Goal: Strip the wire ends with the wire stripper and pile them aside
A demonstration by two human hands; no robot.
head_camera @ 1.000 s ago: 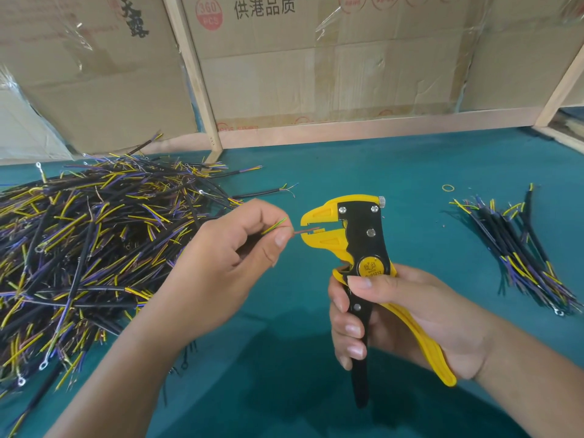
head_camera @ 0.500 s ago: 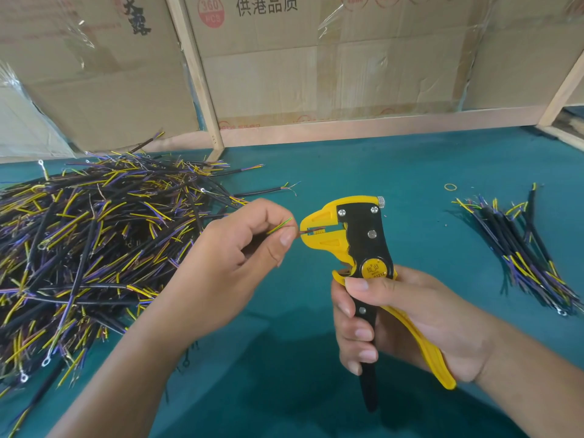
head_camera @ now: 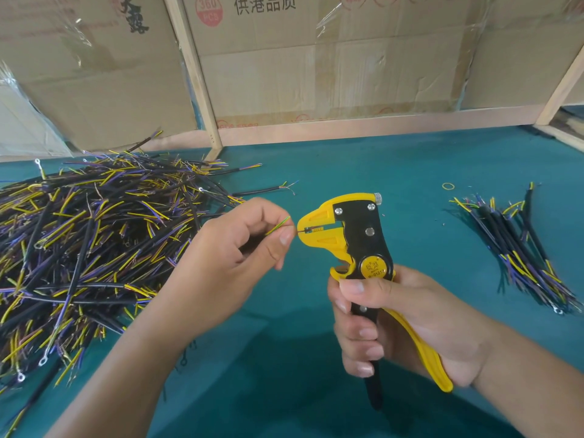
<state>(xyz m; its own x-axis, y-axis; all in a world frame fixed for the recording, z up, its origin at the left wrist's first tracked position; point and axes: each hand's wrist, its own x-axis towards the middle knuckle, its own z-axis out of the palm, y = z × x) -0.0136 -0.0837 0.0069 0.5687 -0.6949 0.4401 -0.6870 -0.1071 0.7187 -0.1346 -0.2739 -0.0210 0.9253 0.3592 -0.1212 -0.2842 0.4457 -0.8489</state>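
My left hand (head_camera: 234,257) pinches one wire (head_camera: 278,225) between thumb and forefinger; the other fingers are curled. The wire's yellow-green end sticks up past my fingertips, and a thin bare end reaches right into the mouth of the stripper (head_camera: 354,241). The rest of the wire is hidden in my hand.

My right hand (head_camera: 401,324) grips the one stripper by its two handles, one black and one yellow, with four fingers curled round the black handle and the thumb laid across below the round yellow badge. The tool stands upright above the bench (head_camera: 347,159), its yellow head pointing left. The head is nearly closed on the wire end.

Two piles of wires lie on the bench. The large pile (head_camera: 94,248) lies to the left, too many to count, black sheaths with yellow and purple cores. The small pile (head_camera: 518,245) lies well apart to the right, more orderly. One yellow band (head_camera: 448,185) lies just behind the small pile.
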